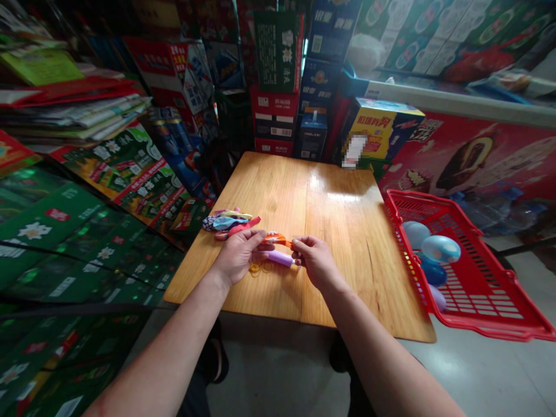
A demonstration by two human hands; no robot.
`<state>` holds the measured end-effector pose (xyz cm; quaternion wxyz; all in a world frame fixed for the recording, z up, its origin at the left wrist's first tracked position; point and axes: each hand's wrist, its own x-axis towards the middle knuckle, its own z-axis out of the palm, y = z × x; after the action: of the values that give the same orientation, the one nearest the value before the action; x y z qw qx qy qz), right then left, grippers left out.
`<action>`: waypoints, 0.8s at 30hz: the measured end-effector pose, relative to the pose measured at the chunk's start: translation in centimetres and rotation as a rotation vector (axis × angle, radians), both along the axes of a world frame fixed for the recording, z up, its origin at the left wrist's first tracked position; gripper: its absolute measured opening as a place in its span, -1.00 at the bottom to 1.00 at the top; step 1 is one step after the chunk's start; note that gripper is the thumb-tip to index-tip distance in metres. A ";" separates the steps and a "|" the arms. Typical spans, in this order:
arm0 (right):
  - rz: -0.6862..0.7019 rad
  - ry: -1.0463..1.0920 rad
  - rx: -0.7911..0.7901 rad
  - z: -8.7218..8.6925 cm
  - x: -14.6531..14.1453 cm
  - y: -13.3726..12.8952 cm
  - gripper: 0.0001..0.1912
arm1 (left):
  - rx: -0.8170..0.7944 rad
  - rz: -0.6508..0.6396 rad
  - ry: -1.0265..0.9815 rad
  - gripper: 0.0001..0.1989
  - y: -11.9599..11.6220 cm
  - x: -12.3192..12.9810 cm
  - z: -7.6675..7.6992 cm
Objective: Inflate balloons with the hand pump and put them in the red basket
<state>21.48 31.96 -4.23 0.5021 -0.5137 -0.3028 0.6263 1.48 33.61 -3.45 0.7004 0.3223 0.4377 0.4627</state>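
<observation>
An orange uninflated balloon (278, 238) is stretched between my two hands above the wooden table (282, 185). My left hand (238, 253) pinches its left end, and my right hand (313, 258) grips the other end with bent fingers. Just below the balloon is a purple balloon pump (278, 258) with a white tip close to my right fingers; whether they touch it I cannot tell. Yellow rubber bands (256, 267) lie beside the pump. To the left of my left hand is a pile of colourful uninflated balloons (228, 221).
At the right, a red basket (490, 301) holds several inflated balloons (441, 249). A yellow and blue box (377, 127) stands near the table's far right corner. Stacked green cartons (56, 231) flank the left side, and more boxes (275, 110) rise behind the table.
</observation>
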 end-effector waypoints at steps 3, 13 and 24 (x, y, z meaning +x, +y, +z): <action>0.000 -0.004 -0.006 0.2 0.0 -0.1 -0.68 | 0.017 -0.025 -0.054 -0.68 -0.1 0.0 -0.1; 0.124 -0.068 0.015 0.4 0.0 -0.1 -0.70 | -0.116 0.071 -0.205 -0.88 0.6 -0.8 0.1; 0.095 0.134 0.004 0.1 0.3 0.0 -0.56 | -0.122 0.171 -0.242 -0.91 0.4 -0.5 0.7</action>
<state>21.73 31.97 -4.08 0.4921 -0.4547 -0.2938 0.6818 0.97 34.04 -2.78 0.7243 0.1827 0.4033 0.5286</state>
